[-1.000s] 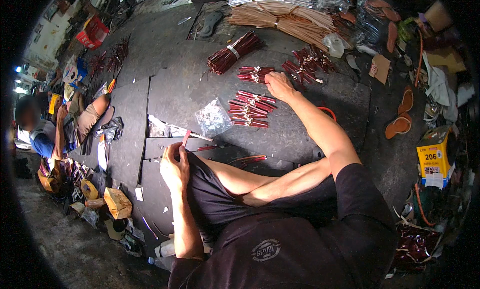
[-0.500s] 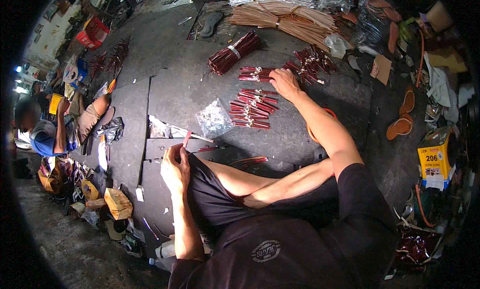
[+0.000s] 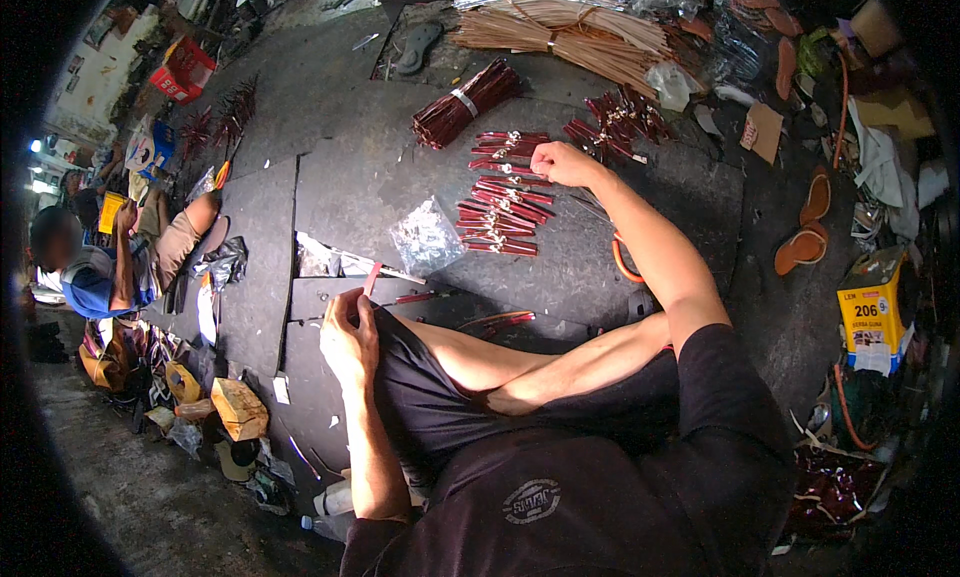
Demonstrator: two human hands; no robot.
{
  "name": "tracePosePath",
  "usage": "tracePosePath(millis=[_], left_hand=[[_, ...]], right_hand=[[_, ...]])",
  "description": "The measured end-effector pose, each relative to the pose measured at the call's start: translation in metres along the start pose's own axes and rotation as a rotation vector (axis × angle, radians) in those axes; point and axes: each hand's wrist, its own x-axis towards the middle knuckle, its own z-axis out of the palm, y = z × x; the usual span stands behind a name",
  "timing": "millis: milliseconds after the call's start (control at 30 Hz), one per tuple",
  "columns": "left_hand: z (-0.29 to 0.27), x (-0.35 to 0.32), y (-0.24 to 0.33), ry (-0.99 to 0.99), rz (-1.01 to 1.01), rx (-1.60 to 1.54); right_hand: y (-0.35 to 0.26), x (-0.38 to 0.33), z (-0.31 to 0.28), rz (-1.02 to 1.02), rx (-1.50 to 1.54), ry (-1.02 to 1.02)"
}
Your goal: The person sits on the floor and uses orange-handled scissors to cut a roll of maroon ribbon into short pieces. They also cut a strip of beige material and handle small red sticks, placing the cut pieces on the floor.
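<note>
My right hand point(image 3: 566, 165) is closed, its fingertips pinching the right end of a dark red strap with a metal fitting point(image 3: 503, 167). That strap lies just below a small group of similar red straps point(image 3: 510, 139). Nearer to me are more rows of red straps point(image 3: 503, 220) with shiny silvery fittings at their middles. By my left knee, my left hand point(image 3: 349, 343) is closed on a narrow pinkish-red strip point(image 3: 372, 278) that sticks up from its fingers. A looser heap of dark red straps point(image 3: 615, 122) lies beyond my right hand.
A tied bundle of dark red strips point(image 3: 467, 104) and a larger tan bundle point(image 3: 560, 37) lie farther off. A clear plastic bag point(image 3: 428, 237) rests left of the straps. Sandals point(image 3: 803, 237) and a yellow box point(image 3: 872, 312) stand at right. Another person point(image 3: 100, 272) sits at left.
My right hand has moved slightly nearer and left, from the top strap group to the single strap below it. My left hand stays put with its strip.
</note>
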Motion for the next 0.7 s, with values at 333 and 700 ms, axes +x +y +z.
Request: tracePosePath(millis=[333,700], left_hand=[[-0.002,0.000,0.005,0.007,-0.013,0.011],[0.000,0.001,0.004,0.017,0.032,0.046]], right_hand=[[0.007,0.001,0.019,-0.221,-0.481,0.423],[-0.005,0.007,0.007,-0.223,-0.450,0.398]])
